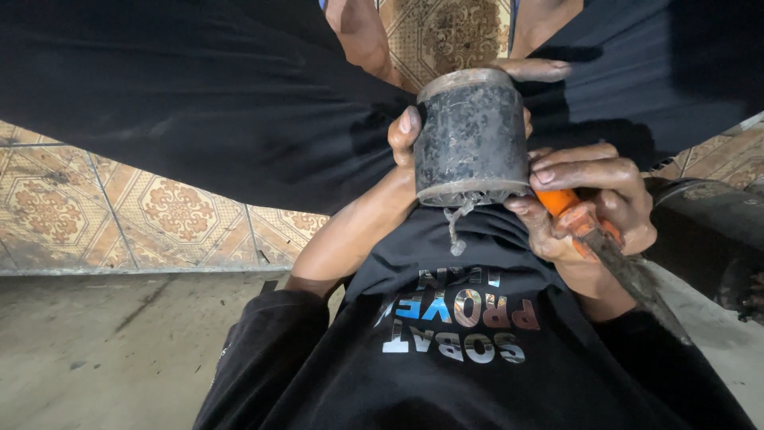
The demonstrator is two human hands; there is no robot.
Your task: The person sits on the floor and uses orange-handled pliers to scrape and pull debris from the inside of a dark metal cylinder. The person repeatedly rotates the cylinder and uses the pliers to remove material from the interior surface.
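Trimming at the frayed near rim, by the look of it: best to brace the cylinder firmly and keep the blade angled off the chest. Left hand clasped round the cylinder, held up mid-scene. Right hand clenched on the blade's orange handle, fingertips touching the cylinder's right side.

Two hands, one black cylinder, one orange-handled tool.
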